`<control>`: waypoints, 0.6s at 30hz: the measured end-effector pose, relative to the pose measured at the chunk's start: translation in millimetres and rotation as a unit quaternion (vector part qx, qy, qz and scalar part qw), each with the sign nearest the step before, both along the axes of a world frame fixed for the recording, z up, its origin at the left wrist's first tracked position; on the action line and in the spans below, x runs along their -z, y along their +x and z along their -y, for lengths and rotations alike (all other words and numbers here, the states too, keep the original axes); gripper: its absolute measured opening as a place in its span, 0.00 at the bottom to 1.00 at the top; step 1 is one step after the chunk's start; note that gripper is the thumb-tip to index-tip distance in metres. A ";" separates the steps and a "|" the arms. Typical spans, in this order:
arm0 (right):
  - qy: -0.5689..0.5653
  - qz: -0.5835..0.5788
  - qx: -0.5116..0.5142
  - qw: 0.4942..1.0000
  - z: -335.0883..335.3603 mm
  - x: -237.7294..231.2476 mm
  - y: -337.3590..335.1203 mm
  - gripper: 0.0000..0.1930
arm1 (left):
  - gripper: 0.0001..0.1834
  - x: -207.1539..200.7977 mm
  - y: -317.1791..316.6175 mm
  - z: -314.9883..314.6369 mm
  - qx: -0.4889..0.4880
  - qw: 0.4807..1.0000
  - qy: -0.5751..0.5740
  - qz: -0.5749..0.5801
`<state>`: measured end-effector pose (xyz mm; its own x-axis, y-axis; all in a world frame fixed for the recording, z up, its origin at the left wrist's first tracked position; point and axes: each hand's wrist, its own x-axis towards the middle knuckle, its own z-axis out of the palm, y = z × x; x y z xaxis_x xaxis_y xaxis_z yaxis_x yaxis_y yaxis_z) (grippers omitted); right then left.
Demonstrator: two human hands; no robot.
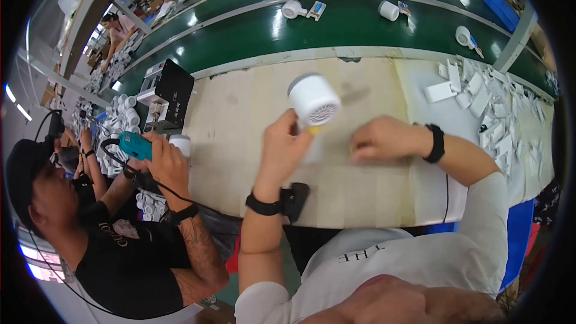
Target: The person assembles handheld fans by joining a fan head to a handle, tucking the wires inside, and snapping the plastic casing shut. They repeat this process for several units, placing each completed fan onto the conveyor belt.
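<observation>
My left hand (281, 144) is closed on a white handheld device (315, 101) shaped like a small hair dryer, lifted over the table. Its round head has a slotted grille facing me and a grey rim at the far end. A bit of yellow shows below the head, by my fingers; the pale part under it is blurred. To the right of the device, apart from it, is my right hand (381, 138), low over the tabletop. Its fingers are curled together and slightly blurred; whatever they may hold is hidden.
The beige table (234, 126) borders a green conveyor belt (240, 42) carrying several similar white devices. Loose white plastic pieces (480, 96) are heaped at right. At left, a co-worker's hand (168, 159) grips a teal power screwdriver (135, 145) near a black machine (171, 96).
</observation>
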<state>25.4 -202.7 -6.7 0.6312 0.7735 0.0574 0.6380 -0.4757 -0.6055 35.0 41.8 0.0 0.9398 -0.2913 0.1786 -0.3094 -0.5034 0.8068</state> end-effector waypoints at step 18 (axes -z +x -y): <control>-0.382 0.203 0.288 0.855 -35.3 24.3 384.8 0.15 | 0.27 15.3 42.8 -68.9 -0.351 0.847 0.312 0.249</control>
<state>410.2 -167.4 -31.0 0.9677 0.2512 -0.0206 0.2488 -0.9391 0.2371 77.8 110.8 -15.3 0.7739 0.1246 0.6209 0.0196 -0.9847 0.1731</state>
